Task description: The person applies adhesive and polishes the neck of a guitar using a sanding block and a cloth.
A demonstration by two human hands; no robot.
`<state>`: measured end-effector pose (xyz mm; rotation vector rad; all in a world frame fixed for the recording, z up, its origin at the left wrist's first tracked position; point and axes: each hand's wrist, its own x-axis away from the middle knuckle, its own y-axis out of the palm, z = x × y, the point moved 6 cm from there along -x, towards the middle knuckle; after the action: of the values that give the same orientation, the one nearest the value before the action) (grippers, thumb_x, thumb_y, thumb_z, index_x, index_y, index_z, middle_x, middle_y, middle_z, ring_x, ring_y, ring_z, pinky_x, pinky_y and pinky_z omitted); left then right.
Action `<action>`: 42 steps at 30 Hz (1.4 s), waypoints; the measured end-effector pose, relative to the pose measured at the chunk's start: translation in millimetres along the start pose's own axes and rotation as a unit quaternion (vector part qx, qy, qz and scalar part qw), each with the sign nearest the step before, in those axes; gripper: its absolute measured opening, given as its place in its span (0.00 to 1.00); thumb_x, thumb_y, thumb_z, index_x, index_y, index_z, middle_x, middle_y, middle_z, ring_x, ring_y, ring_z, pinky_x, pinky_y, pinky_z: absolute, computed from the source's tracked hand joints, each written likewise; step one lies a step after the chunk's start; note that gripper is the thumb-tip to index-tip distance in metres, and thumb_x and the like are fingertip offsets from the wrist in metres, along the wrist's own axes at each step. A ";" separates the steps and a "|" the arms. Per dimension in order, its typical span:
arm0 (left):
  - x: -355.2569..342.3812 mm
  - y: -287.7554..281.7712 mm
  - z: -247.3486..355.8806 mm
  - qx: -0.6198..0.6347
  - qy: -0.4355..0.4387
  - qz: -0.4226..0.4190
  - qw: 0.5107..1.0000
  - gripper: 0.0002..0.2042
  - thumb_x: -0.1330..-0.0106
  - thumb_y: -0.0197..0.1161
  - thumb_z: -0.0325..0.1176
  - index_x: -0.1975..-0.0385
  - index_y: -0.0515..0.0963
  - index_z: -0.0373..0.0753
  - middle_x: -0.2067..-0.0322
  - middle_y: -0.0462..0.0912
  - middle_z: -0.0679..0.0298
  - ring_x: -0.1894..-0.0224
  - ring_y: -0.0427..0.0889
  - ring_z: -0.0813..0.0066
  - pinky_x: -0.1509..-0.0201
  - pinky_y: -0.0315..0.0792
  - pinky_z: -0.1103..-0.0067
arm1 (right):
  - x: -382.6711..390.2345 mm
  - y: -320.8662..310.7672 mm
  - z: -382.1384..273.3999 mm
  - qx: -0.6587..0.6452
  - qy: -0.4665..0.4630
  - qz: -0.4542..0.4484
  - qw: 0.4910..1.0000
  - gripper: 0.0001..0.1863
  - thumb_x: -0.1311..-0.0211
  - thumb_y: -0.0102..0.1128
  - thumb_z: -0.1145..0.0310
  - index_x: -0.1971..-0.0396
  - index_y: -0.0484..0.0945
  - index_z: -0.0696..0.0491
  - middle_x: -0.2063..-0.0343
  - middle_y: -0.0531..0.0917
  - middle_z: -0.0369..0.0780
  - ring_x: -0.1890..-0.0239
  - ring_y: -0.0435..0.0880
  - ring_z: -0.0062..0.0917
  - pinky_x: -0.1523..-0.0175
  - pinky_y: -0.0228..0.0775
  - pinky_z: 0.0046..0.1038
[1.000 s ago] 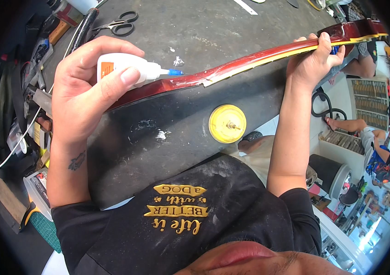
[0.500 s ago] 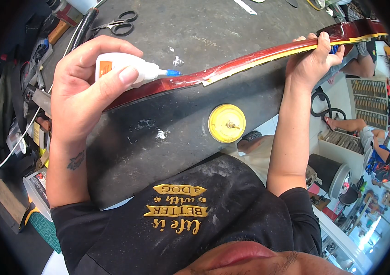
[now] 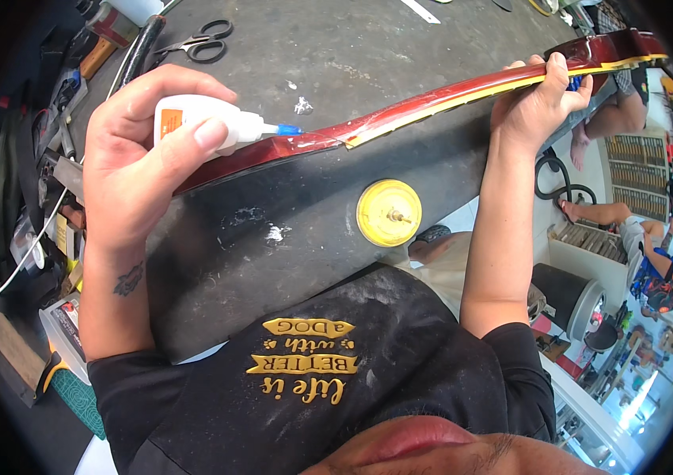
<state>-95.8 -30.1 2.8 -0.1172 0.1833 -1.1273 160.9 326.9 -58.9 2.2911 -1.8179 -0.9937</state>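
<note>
My left hand [image 3: 127, 150] is closed around a small white squeeze bottle [image 3: 222, 117], apparently glue, with an orange label patch and a blue nozzle tip. The tip points right, at or just above a glossy dark red guitar neck [image 3: 408, 109] edged with a cream-yellow strip. Running across the bench from lower left to upper right, the neck has its left end partly behind my left hand. Near its right end, my right hand [image 3: 534, 111] grips it from below, thumb up over the edge. A yellow round disc [image 3: 376, 202] with a central stem lies on the bench in front of the neck.
Black-handled scissors [image 3: 200, 46] lie at the back left of the dark bench [image 3: 297, 245]. Tools and a white cable [image 3: 29, 273] crowd the left side. Beyond the right edge are another person's leg [image 3: 621, 119], a seated person [image 3: 657, 269] and a black drum-shaped container [image 3: 562, 297].
My left hand and the bottle have shifted slightly left, drawing the blue tip a little back along the neck. My right hand stays nearly still. Another person's foot has appeared at the right.
</note>
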 end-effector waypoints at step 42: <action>-19.4 -30.0 -25.3 -0.337 -0.102 0.091 0.931 0.19 0.36 0.76 0.18 0.44 0.86 0.34 0.54 0.91 0.66 0.59 0.84 0.83 0.55 0.79 0.79 | 1.4 3.1 0.8 -0.005 0.003 0.002 1.000 0.45 0.20 0.69 0.65 0.19 0.44 0.46 0.56 0.81 0.43 0.58 0.84 0.28 0.51 0.83 0.33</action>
<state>-135.7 -25.3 -14.7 -0.8119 0.3834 -0.8208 158.0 325.0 -58.8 2.2802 -1.8100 -0.9914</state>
